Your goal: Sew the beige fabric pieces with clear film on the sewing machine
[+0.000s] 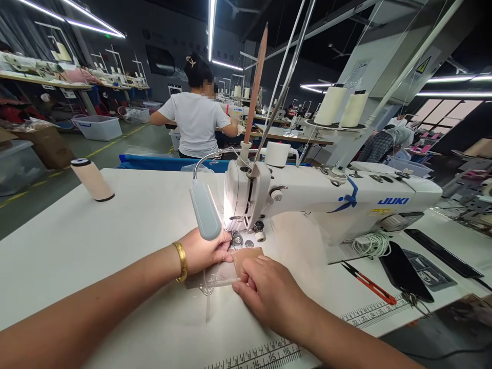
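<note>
A white sewing machine [303, 200] stands on the white table, its needle area lit. My left hand [203, 249], with a gold bangle at the wrist, pinches the sheer fabric [221, 274] just in front of the presser foot. A tan piece [248, 254] lies between my two hands, close to the foot. My right hand [269, 292] is closed on the near edge of the fabric, thumb against curled fingers. More sheer pale fabric [300, 238] spreads under the machine arm. The needle tip is hidden behind the lamp and fingers.
A grey lamp [206, 210] hangs over my left hand. A thread cone [93, 180] stands at the back left. To the right lie red snips [369, 283], a black phone [405, 271] and a coiled cord [371, 244]. A person in a white shirt [196, 123] sits ahead.
</note>
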Motion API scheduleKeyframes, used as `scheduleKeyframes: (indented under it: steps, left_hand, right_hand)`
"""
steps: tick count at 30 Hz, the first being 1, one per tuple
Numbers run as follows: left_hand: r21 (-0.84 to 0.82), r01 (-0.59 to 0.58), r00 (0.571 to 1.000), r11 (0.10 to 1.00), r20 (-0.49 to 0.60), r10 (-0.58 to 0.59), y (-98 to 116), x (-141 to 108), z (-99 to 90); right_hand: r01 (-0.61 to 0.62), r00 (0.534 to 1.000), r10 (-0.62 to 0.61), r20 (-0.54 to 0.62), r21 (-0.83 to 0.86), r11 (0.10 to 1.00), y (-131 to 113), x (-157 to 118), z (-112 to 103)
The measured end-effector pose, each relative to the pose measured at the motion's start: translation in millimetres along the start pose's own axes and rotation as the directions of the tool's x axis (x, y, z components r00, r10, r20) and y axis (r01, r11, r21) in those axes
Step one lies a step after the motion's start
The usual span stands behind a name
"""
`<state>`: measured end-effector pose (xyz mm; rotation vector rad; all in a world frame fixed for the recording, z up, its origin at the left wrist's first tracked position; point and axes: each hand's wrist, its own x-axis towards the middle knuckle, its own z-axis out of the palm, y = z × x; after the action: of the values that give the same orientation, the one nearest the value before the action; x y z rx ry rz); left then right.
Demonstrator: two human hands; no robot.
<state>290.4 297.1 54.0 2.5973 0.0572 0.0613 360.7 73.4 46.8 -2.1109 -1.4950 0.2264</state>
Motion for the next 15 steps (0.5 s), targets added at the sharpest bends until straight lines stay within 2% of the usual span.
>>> scheduleKeyframes:
  steps: [3, 5, 8, 10, 12, 15]
  left_hand:
    - [0.006, 0.010, 0.998, 1.000, 0.063, -0.010, -3, 2, -1.6]
    - [0.014, 0.016, 0.997, 1.000, 0.072, -0.017, -4, 2, -1.8]
    - [0.023, 0.015, 0.997, 1.000, 0.069, -0.017, -5, 3, -1.4]
    - [0.029, 0.004, 0.998, 1.000, 0.056, -0.006, -5, 2, -2.7]
    - [0.042, -0.003, 1.000, 0.999, -0.004, 0.003, -3, -1, -5.9]
    - [0.051, 0.028, 0.985, 0.998, -0.174, -0.019, 6, -14, -9.8]
  right_hand:
    - [0.093, 0.995, -0.095, 0.026, 0.056, 0.994, 8, 3, -18]
    - [0.189, 0.981, -0.191, 0.033, 0.058, 0.980, 13, 7, -23]
    - [0.338, 0.941, -0.339, 0.025, 0.016, 0.941, 21, 13, -17]
    - [0.396, 0.918, -0.396, -0.006, -0.010, 0.918, 25, 14, -10]
    - [0.412, 0.910, -0.413, -0.046, -0.022, 0.911, 27, 13, -4]
    - [0.419, 0.903, -0.419, -0.091, -0.020, 0.908, 29, 12, 0]
